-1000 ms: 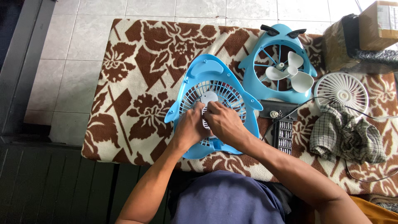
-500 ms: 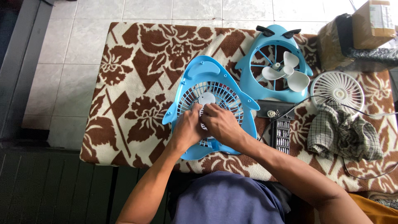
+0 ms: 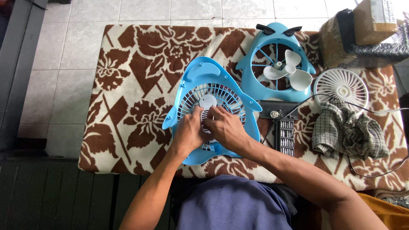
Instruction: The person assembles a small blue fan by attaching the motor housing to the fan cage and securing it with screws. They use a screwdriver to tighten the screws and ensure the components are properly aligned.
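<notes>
A light blue shark-shaped fan housing (image 3: 200, 76) with a white grille lies flat on the cloth-covered table in front of me. My left hand (image 3: 187, 132) rests on the lower left of the grille. My right hand (image 3: 226, 127) presses on the grille just beside it, fingers bent over the slats near the white centre cap (image 3: 207, 101). Both hands touch the housing; the lower part of the grille is hidden under them.
A second blue fan shell with white blades (image 3: 279, 64) lies at the back right. Beside it are a round white grille (image 3: 343, 87), a checked rag (image 3: 347, 134), a black parts tray (image 3: 285, 136), a thin cable and cardboard boxes (image 3: 372, 21). The brown-and-cream cloth (image 3: 136, 85) covers the table.
Both hands stay on the grille with only small finger shifts. The view has moved slightly, so the table sits a little differently in the frame.
</notes>
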